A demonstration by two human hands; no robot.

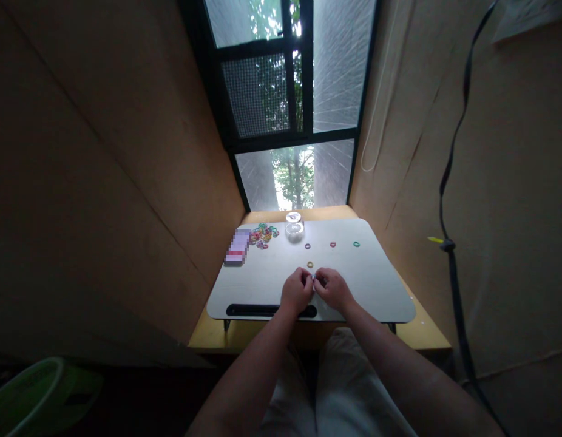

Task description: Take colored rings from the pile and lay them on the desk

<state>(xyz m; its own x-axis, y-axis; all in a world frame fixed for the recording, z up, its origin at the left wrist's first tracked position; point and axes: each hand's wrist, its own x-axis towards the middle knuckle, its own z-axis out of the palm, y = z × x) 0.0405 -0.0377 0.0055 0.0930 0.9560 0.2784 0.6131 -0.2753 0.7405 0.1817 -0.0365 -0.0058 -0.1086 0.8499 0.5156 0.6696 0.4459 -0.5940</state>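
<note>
Close together over the white lap table (376,285), my left hand (297,289) and my right hand (334,287) are both closed in a pinch, fingertips nearly touching. Something small and pale shows between them, too tiny to name. Just beyond my fingers lies a yellow ring (310,264). Farther back, a purple ring (307,246), a red ring (332,244) and a green ring (356,244) are spaced out in a row. A loose pile of coloured rings (264,235) occupies the back left.
A clear round container (294,230) stands at the table's back, with a round pale lid (293,216) behind it. At the left edge sits a blurred-out box (238,247). A black slot (251,310) runs along the front. A dark cord (453,291) hangs at right.
</note>
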